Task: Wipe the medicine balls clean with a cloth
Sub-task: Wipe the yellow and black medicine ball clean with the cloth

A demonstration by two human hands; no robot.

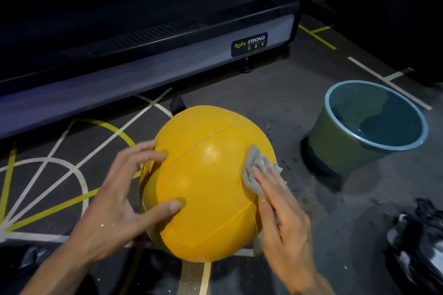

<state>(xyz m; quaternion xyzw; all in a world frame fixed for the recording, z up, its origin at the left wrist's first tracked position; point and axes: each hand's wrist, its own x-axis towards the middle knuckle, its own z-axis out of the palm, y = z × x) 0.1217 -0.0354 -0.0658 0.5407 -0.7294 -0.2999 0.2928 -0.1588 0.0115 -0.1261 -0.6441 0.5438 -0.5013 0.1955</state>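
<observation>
Gym floor (pixel 299 93), dim. Mid-wipe: right hand (pixel 282 213) fingers flat, pressing crumpled grey cloth (pixel 254 170) on glossy yellow medicine ball (pixel 211 189); left hand (pixel 124 196) fingers spread, steadying. Next, likely: rotate ball.

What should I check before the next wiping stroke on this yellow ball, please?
1. Ball steadied by the left hand: ok, fingers and thumb spread on its side.
2. Cloth flat against the ball under the right hand: ok.
3. Bucket within reach with water inside: ok, it stands to the right.
4. Cloth damp enough: cannot tell.
5. Underside of the ball wiped: cannot tell, hidden.
</observation>
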